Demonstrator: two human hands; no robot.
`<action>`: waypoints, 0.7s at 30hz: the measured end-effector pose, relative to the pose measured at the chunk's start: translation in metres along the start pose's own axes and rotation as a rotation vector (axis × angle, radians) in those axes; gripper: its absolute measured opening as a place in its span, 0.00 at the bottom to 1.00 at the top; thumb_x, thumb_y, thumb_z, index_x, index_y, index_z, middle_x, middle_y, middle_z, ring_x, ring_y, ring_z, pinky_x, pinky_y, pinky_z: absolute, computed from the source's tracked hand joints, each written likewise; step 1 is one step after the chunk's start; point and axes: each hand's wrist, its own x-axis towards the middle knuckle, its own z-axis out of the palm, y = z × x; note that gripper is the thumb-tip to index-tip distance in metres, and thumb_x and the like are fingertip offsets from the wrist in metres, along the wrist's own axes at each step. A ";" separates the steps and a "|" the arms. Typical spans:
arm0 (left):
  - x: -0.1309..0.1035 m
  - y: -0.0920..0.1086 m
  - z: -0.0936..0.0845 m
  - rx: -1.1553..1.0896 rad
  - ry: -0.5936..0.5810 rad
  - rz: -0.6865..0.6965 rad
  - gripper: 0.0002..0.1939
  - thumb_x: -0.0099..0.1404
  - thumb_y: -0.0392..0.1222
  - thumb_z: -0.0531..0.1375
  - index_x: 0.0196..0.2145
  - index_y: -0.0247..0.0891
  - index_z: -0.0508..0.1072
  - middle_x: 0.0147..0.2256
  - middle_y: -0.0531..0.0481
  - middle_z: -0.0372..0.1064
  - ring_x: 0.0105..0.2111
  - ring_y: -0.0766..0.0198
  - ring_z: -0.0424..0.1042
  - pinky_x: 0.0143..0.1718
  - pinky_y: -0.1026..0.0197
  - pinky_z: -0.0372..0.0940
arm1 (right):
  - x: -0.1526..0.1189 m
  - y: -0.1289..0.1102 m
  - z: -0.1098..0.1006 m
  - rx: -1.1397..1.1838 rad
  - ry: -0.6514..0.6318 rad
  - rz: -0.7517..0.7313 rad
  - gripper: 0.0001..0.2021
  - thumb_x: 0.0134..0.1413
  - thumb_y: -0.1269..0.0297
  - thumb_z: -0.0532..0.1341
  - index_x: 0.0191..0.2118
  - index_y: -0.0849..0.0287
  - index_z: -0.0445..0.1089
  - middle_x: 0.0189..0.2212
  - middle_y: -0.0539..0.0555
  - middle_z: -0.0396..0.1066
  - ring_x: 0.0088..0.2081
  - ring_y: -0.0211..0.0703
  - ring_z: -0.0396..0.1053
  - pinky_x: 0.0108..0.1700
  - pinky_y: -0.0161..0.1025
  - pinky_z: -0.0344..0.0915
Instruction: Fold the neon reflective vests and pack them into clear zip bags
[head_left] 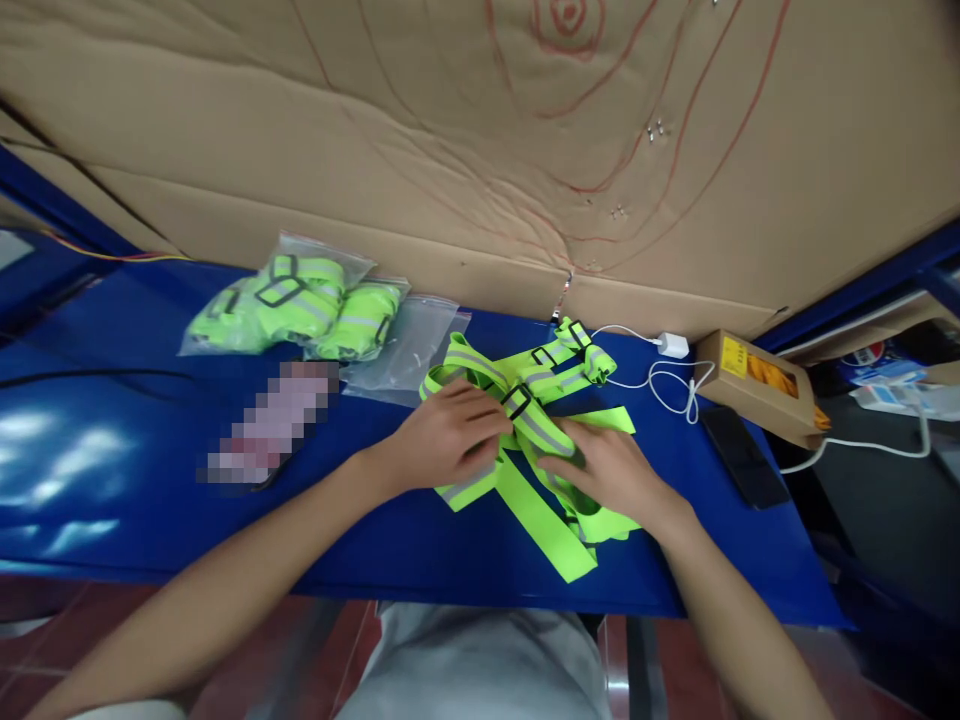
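Neon-yellow reflective straps [546,520] with grey stripes, apparently a reflective vest, lie in a loose heap on the blue table [360,545]. My left hand [454,435] has its fingers curled round a strap, close to a black slider buckle [517,402]. On the other side of that buckle, my right hand [611,470] closes over a looped strap, its fingertips partly hidden by the band. More strap with black buckles [576,336] is bunched beyond the hands. One flat loose end hangs toward the table's front edge.
Clear bags of folded neon straps [300,300] lie back left beside a flat plastic bag [409,340]. A pixelated oblong [274,420] lies left. At right are a white charger [673,345] with cable, a black phone [742,455] and a cardboard box [757,385]. Cardboard [420,200] stands behind.
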 end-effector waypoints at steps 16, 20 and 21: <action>-0.001 0.013 0.005 -0.127 -0.203 -0.020 0.21 0.73 0.52 0.60 0.58 0.40 0.72 0.52 0.42 0.78 0.52 0.53 0.77 0.65 0.46 0.55 | -0.005 -0.009 -0.003 0.180 0.618 -0.421 0.07 0.68 0.66 0.62 0.49 0.55 0.75 0.41 0.55 0.80 0.43 0.46 0.77 0.48 0.45 0.71; 0.003 0.032 0.005 -0.290 -0.288 -0.020 0.14 0.71 0.49 0.61 0.49 0.43 0.77 0.47 0.49 0.80 0.47 0.58 0.78 0.62 0.50 0.56 | 0.008 0.025 -0.009 0.068 0.786 -0.001 0.17 0.68 0.59 0.62 0.59 0.56 0.71 0.55 0.62 0.74 0.58 0.54 0.72 0.60 0.53 0.67; 0.004 0.036 0.003 -0.320 -0.302 -0.025 0.13 0.70 0.49 0.62 0.48 0.43 0.77 0.46 0.50 0.80 0.46 0.59 0.78 0.60 0.51 0.57 | 0.015 0.035 -0.008 0.039 0.768 0.061 0.23 0.67 0.55 0.63 0.63 0.58 0.68 0.59 0.64 0.71 0.61 0.56 0.70 0.62 0.55 0.66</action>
